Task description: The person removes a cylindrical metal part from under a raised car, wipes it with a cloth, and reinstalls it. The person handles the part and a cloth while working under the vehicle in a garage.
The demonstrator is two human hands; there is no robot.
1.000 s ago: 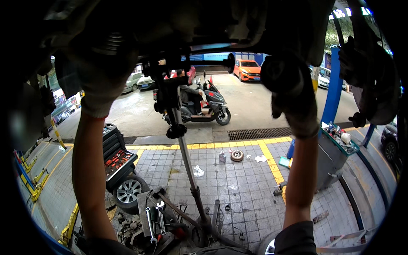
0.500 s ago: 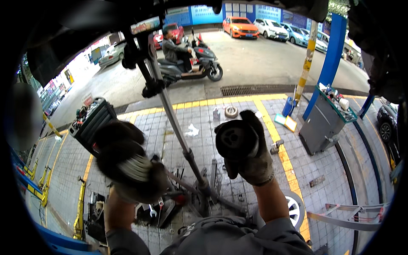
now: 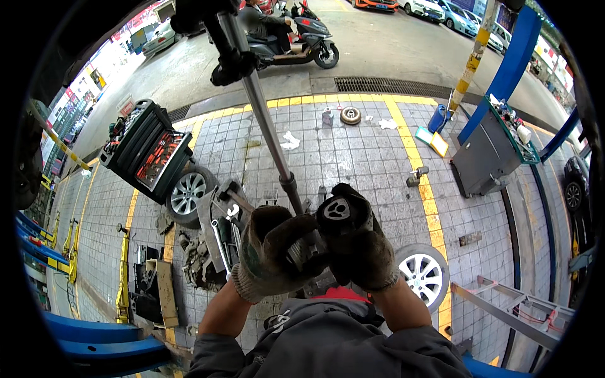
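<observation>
Both my hands wear dirty, dark-stained work gloves and are close together in front of my body. My right hand (image 3: 362,246) is closed round a black cylindrical part (image 3: 340,211), whose round end carries a pale three-lobed pattern. Curled fingers of my left hand (image 3: 271,252) grip a grey ribbed piece (image 3: 307,251), mostly hidden by the glove. Whether the two pieces touch, I cannot tell. Just beyond my hands rises a metal pole (image 3: 268,120), leaning up toward the left. Spanners (image 3: 220,242) lie to the left of my left hand.
A tool cart (image 3: 142,148) with an open drawer stands left, beside an alloy wheel (image 3: 189,192). Another wheel (image 3: 425,277) and a ladder (image 3: 510,315) are at right. A grey cabinet (image 3: 485,157) stands near a blue post (image 3: 504,75). A person sits on a scooter (image 3: 293,41) beyond.
My hands have come together: the left moved right, and the right came slightly lower and left, both still holding their pieces. The view has tilted down, showing more floor.
</observation>
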